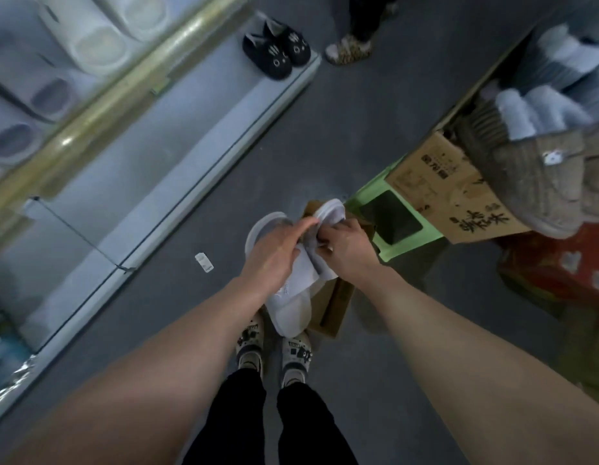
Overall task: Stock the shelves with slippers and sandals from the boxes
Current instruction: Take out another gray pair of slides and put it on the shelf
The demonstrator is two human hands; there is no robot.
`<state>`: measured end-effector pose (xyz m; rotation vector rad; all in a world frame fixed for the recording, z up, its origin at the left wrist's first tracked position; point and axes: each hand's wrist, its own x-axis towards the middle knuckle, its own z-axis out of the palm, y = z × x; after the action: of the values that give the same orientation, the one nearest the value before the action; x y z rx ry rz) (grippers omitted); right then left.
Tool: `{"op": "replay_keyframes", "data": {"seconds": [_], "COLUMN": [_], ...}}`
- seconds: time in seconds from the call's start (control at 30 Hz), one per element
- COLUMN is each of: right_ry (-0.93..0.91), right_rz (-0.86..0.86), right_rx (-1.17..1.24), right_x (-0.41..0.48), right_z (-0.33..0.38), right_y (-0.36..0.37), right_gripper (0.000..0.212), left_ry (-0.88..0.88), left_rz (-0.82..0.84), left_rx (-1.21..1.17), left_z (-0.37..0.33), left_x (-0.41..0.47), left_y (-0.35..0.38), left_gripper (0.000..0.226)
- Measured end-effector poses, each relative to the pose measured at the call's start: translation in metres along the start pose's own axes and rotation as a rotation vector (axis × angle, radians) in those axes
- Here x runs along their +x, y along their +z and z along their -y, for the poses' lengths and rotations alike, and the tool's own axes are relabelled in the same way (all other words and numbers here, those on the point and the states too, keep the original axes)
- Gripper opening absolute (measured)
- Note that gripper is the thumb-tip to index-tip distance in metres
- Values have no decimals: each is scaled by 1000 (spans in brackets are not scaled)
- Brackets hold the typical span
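You hold a pair of white slippers (pixel 291 307) between your hands at mid-air, above the floor and your own feet, well apart from the bottom shelf (pixel 177 182) on your left. Your right hand (pixel 348 250) is curled and pinches the soft upper of the farther slipper near its opening. Your left hand (pixel 278 253) lies across the nearer slipper with its fingers fairly straight; I cannot tell whether the thumb hooks underneath.

These look light and soft: fabric uppers that crumple under your fingers, and thin soles that probably bend easily. They are unlikely to break or slip, but a pinch on loose cloth will let a slipper dangle and twist. Take each one across the sole and upper together at the middle, or press the two sole to sole, so that the pair stays matched when you set it down.

The shelf already carries black cat-face slippers (pixel 278 48) at its far end. The open cardboard box (pixel 452 196) sits to your right on a green stool (pixel 392 223).
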<state>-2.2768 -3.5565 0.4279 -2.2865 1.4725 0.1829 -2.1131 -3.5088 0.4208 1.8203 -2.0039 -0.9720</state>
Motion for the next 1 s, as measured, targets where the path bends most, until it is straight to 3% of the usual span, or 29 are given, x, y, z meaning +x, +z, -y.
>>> {"op": "replay_keyframes", "data": {"seconds": [0.2,0.4,0.57,0.7,0.8,0.9,1.0], "right_ry": [-238,-361,-390,-447,-490,-445,-263], "right_rz": [-15,-63,16,7,5,-34,-17], "right_rx": [-180,-215,-216,-228,-168,-16,41], "right_x": [-13,-26,-28,-24,-22,-16,-9], "right_z": [38,89,133,160,179,197,215], "right_y": [-73,-132,-145,-144,-144,-144,-150], "right_gripper": [27,26,27,32,32,33,23], "left_ry": [-15,-140,-316,-263,-307,-483,-700], "left_rz": [-123,-250,-377,-524,-619,-730,-825], "left_rx": [157,59,58,-68,-91,-131,-300], "left_z": [-31,-43,-44,-32,-24,-7,19], "left_x": [-31,-59,-86,-110,-124,-133,-142], "left_y": [-58,-102,-132,-144,-153,-164,-181], "left_gripper": [70,55,33,40,29,22,26]}}
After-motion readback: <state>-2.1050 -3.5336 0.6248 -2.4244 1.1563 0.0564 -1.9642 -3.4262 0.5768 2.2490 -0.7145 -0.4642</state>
